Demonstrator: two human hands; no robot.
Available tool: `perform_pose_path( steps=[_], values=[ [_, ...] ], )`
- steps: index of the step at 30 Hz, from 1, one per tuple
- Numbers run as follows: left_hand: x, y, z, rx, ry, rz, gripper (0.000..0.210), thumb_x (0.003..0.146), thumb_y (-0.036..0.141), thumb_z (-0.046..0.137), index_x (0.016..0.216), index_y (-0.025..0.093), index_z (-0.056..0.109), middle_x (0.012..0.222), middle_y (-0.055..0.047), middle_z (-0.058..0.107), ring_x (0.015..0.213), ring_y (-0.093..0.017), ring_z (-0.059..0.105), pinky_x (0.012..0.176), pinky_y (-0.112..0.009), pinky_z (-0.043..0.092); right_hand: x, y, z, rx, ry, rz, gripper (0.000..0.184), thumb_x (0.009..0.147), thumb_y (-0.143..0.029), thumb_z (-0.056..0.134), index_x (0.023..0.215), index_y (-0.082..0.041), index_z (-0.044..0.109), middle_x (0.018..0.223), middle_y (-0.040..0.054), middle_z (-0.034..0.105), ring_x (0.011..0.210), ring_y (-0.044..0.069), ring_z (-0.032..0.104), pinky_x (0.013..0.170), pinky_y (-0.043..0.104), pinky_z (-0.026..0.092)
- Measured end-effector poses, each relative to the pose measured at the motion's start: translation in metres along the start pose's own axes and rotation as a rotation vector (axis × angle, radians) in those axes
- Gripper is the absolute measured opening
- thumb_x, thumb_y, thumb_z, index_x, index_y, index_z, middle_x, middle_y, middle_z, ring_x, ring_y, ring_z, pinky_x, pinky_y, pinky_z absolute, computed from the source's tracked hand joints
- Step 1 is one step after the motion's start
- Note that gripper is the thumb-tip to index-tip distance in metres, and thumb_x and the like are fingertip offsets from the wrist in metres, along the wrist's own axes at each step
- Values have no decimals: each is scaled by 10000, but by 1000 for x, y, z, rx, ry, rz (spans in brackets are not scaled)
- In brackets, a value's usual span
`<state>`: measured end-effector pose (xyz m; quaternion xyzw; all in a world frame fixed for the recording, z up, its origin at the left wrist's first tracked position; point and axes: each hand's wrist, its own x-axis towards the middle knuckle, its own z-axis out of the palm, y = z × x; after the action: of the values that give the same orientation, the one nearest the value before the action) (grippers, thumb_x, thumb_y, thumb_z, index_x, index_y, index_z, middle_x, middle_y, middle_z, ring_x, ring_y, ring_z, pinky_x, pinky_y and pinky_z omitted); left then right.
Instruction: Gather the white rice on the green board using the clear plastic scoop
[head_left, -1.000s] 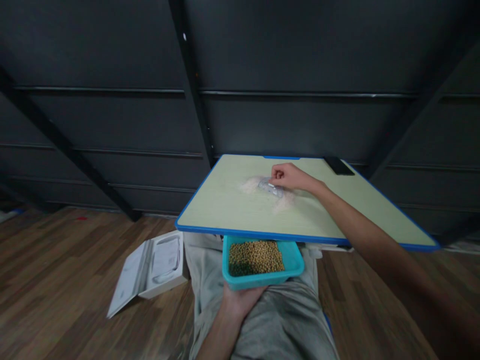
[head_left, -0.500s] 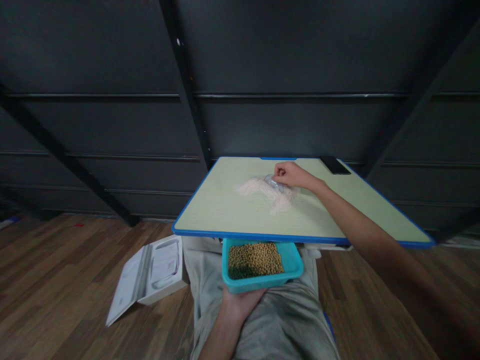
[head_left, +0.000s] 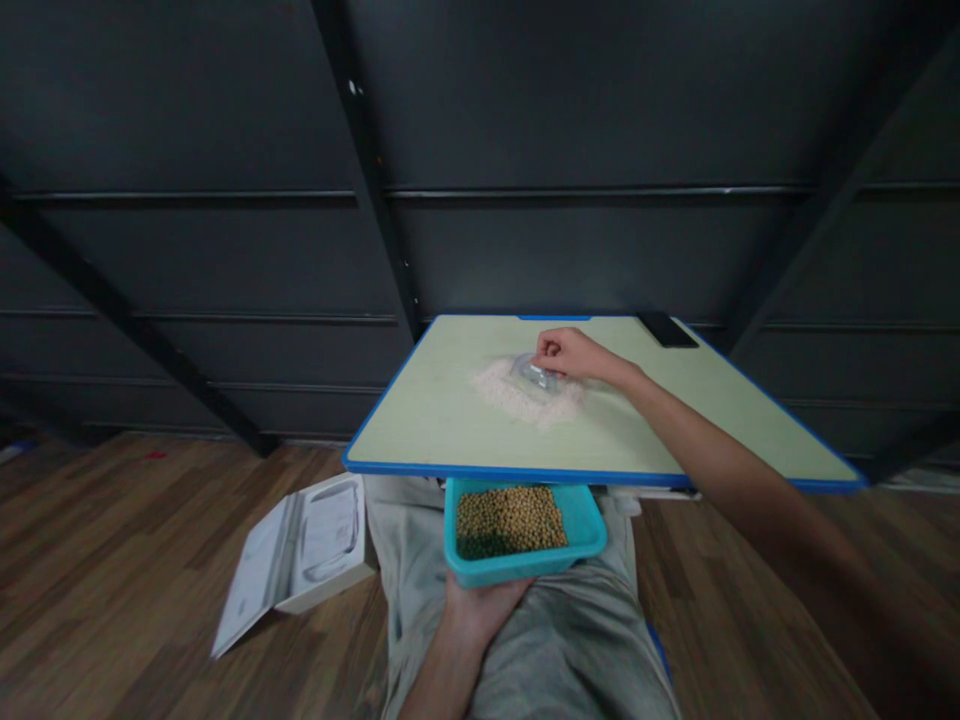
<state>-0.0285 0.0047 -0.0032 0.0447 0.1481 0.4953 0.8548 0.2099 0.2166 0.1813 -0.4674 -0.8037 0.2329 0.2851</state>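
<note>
A heap of pale, fine grains, perhaps rice, [head_left: 551, 408] is spread over the middle of the light green tabletop [head_left: 420, 430]. My right hand [head_left: 568, 355] pinches the edge of a small clear plastic dish [head_left: 533, 374], which lies low in the grains. Whether the dish holds any grains is hard to see. Below the table's near edge, my left hand [head_left: 484, 605] grips a turquoise tray [head_left: 587, 518] from underneath, over my lap. Round beans, yellowish with green ones at the lower left, [head_left: 517, 518] fill most of the tray; its right end shows bare plastic.
A black phone [head_left: 666, 329] rests at the table's far right corner. On the wooden floor to the left stands an opened white box [head_left: 322, 540] with papers inside. A dark panelled wall [head_left: 585, 250] rises behind the table, whose rim is blue.
My right hand has moved slightly left with the clear dish, across the grains. The heap looks more gathered at its right side. My left hand and the tray have stayed put.
</note>
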Motion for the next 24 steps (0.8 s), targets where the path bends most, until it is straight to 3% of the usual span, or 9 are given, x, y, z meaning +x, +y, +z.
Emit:
perform_pose_path(
  steps=[4, 8, 11, 19, 24],
  values=[
    [2, -1, -3, 3, -27, 35, 467, 978, 335, 442, 1416, 374, 598, 1451, -27, 663, 1423, -305, 530, 1216, -652, 334, -2, 13, -18, -30, 64, 56, 155, 849, -270, 674, 752, -197, 578, 572, 6, 613, 498, 129, 556, 518, 263, 398],
    [1, -4, 0, -8, 87, 92, 437, 992, 330, 436, 1375, 375, 640, 1388, -56, 708, 1366, -346, 583, 1166, -705, 369, -5, 20, -36, -89, 134, 112, 142, 833, -241, 666, 728, -190, 585, 557, 5, 603, 507, 136, 551, 531, 267, 399],
    [0, -5, 2, -29, 107, 90, 432, 986, 314, 460, 1371, 378, 644, 1373, -63, 717, 1342, -354, 603, 1142, -702, 402, -7, 26, -45, -183, 181, 138, 125, 802, -206, 661, 697, -188, 595, 537, -3, 599, 511, 142, 552, 554, 269, 402],
    [0, -4, 3, -85, 74, 60, 445, 984, 326, 462, 1396, 391, 619, 1424, -55, 682, 1366, -353, 583, 1130, -689, 429, -6, 40, -52, -391, 403, 158, 81, 801, -189, 658, 777, -153, 726, 686, 55, 708, 663, 183, 633, 641, 277, 412],
    [-1, -6, 7, -57, 75, 102, 448, 985, 332, 465, 1405, 398, 608, 1441, -57, 669, 1376, -360, 573, 1143, -711, 400, -8, 45, -48, -571, 406, 149, 158, 838, -204, 637, 875, -162, 784, 832, 102, 766, 753, 217, 660, 679, 303, 399]
  ],
)
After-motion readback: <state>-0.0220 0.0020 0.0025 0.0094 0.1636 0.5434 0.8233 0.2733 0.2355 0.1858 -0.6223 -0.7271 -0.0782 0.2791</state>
